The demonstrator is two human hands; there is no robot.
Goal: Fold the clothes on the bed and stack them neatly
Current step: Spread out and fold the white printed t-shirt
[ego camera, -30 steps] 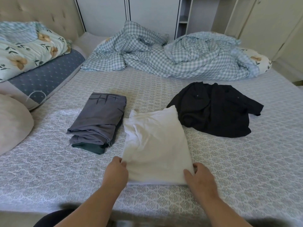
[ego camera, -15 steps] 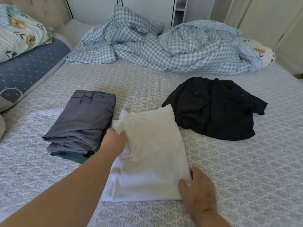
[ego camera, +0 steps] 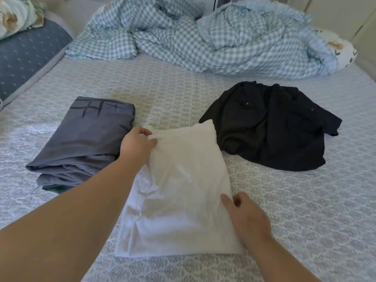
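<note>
Nearest the camera, the right hand (ego camera: 247, 218) rests on the near right edge of the folded white garment (ego camera: 179, 192), its fingers lying over the cloth; whether they pinch the edge or merely press it cannot be told from this angle. The white garment lies flat on the bed (ego camera: 295, 220), a rough rectangle running away from the viewer, its near edge close to the bottom of the view and its far corners reaching up between the other clothes.

Farther along, the left hand (ego camera: 137, 143) reaches across on an outstretched forearm and grips the far left corner of the white garment — fingers and thumb curled round a bunched bit of the fabric, which rises slightly at that point.

Just left of that hand sits the folded grey garment (ego camera: 85, 139), marked with dark crossed lines near its far end; a dark green layer shows beneath its near edge. The left hand lies against its right side.

To the right, the black garment (ego camera: 270, 127) lies crumpled and unfolded, its near left edge just beside the far right corner of the white garment.

Beyond all this a rumpled blue checked duvet (ego camera: 203, 37) spreads across the far side of the bed — a floral pillow (ego camera: 341, 47) at its right end, a dark blue dotted cushion (ego camera: 26, 58) at far left.
</note>
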